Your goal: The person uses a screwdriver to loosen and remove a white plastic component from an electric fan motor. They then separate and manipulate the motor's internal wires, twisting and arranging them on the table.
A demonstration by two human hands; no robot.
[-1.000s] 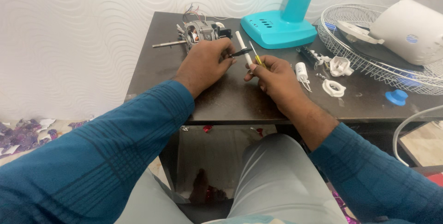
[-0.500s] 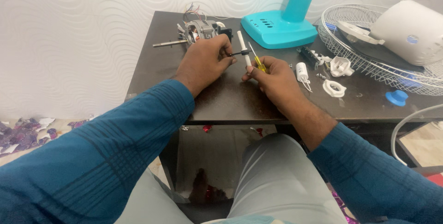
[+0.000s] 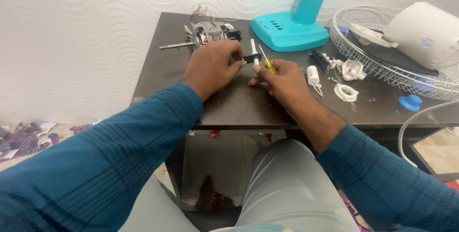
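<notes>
1. Now the left hand (image 3: 213, 64) rests on the dark table (image 3: 158, 69), fingers curled, pinching a small black part (image 3: 251, 58) between thumb and fingertips.
2. A white rod (image 3: 254, 50) sticks up from the black part.
3. The right hand (image 3: 282, 76) is closed around a yellow screwdriver (image 3: 267, 62), with its tip pointing up toward the black part.
4. Both hands sit close together near the middle of the table.
5. A gray motor (image 3: 208, 33) lies just behind the left hand.
6. A teal fan base (image 3: 289, 28) stands behind the right hand.
7. Small white parts (image 3: 346, 91) and a wire fan cage (image 3: 382, 64) lie to the right.
</notes>
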